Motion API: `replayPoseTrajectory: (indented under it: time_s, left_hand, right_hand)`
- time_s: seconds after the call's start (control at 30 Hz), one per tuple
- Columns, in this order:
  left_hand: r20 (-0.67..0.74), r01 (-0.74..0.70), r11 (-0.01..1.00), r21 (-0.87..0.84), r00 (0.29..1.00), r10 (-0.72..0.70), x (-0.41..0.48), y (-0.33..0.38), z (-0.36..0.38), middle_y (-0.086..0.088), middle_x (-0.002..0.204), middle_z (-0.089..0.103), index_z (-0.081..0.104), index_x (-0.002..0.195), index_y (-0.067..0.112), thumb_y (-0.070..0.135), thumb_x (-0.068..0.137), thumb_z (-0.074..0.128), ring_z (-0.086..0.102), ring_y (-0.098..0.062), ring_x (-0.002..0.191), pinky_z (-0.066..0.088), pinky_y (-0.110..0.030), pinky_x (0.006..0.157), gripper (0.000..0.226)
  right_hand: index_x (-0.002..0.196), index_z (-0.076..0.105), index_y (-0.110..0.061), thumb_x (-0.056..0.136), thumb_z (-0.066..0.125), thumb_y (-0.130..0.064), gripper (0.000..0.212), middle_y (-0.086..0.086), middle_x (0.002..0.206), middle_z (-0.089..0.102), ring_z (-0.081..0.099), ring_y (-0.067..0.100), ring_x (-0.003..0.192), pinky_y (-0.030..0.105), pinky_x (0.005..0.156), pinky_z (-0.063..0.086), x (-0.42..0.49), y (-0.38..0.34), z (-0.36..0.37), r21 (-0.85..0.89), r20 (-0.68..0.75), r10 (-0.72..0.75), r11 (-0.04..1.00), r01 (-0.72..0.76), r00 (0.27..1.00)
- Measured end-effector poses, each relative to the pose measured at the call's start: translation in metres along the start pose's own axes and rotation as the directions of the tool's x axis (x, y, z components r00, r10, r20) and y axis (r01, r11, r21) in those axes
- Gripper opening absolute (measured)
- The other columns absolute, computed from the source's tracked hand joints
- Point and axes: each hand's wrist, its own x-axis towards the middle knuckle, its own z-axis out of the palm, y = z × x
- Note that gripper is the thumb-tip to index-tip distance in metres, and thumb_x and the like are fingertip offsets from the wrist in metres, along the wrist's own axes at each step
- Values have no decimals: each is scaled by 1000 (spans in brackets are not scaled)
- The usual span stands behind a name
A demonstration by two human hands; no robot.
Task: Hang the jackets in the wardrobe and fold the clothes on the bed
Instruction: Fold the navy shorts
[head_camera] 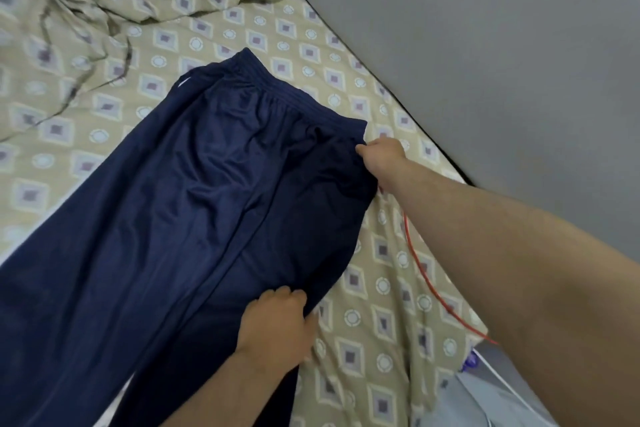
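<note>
A pair of shiny navy-blue track pants lies spread on the bed, waistband towards the wall and legs running to the lower left. My right hand pinches the pants' right edge just below the waistband. My left hand grips the same edge lower down, at the thigh, with fingers curled into the fabric.
The beige sheet with a diamond and circle pattern is rumpled at the upper left. A grey wall borders the bed's far side. A red cord runs across the sheet under my right forearm. Pale items sit at the bottom right corner.
</note>
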Motion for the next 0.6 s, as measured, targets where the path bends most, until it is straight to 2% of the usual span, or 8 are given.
replayPoseTrajectory:
  time_s: [0.07, 0.17, 0.23, 0.27, 0.33, 0.37, 0.47, 0.6]
  left_hand:
    - [54, 77, 974, -215, 996, -67, 0, 0, -5, 3, 79, 54, 37, 66, 19, 44, 98, 42, 53, -12, 74, 42, -31, 65, 41]
    - [246, 272, 712, -647, 959, -142, -8, -14, -25, -4, 71, 61, 51, 70, 12, 34, 98, 50, 54, -10, 65, 46, -29, 65, 35]
    - [365, 391, 443, -807, 919, -147, -17, -34, -43, -6, 84, 72, 66, 85, 11, 26, 100, 54, 64, -13, 76, 50, -27, 72, 25]
    - [413, 437, 258, -861, 899, -144, -21, -45, -55, -9, 91, 75, 72, 93, 11, 21, 99, 55, 69, -19, 82, 53, -28, 75, 20]
    - [431, 423, -86, -902, 889, -154, -29, -73, -81, -19, 97, 74, 74, 99, 5, 13, 93, 59, 72, -29, 82, 59, -33, 71, 18]
    - [415, 387, -175, -905, 895, -163, -32, -90, -92, -24, 99, 72, 73, 101, 0, 12, 88, 61, 72, -33, 83, 60, -36, 71, 21]
    - [391, 349, -211, -913, 898, -204, -37, -139, -123, -30, 112, 67, 69, 109, -3, 12, 82, 64, 67, -41, 98, 59, -48, 82, 31]
    - [378, 351, -147, -925, 887, -264, -34, -204, -153, -31, 112, 66, 70, 105, -2, 14, 85, 61, 70, -39, 90, 60, -48, 76, 27]
  right_hand:
    - [75, 52, -11, 87, 62, -18, 17, 8, 83, 55, 54, 23, 75, 32, 65, 44, -2, 1, 1, 125, -15, -4, 992, 6, 1000]
    - [83, 61, -11, 80, 62, -15, 5, 4, 73, 62, 58, 20, 65, 27, 56, 45, -11, -11, 2, 327, 21, 86, 941, -89, 996]
    - [77, 59, -15, 77, 56, -11, 5, 0, 60, 58, 54, 17, 48, 20, 46, 42, -15, -26, -2, 427, 74, 120, 893, -140, 990]
    - [74, 55, -16, 76, 52, -9, 8, -1, 55, 52, 47, 14, 40, 17, 41, 37, -16, -36, -5, 468, 95, 119, 871, -150, 988]
    - [73, 49, -16, 76, 49, -9, 9, -3, 53, 45, 38, 8, 32, 13, 37, 30, -20, -60, -4, 515, 143, 112, 840, -170, 983]
    - [76, 50, -16, 78, 49, -9, 8, -3, 54, 44, 39, 6, 31, 12, 36, 31, -22, -74, 0, 530, 161, 108, 829, -178, 981]
    - [89, 53, -12, 80, 51, -4, 12, 0, 62, 48, 44, 6, 32, 13, 38, 38, -31, -115, 27, 573, 187, 65, 803, -162, 980]
    - [111, 38, -26, 87, 53, 0, 38, 1, 70, 49, 43, 11, 38, 20, 46, 47, -44, -165, 82, 607, 179, -79, 793, -47, 981]
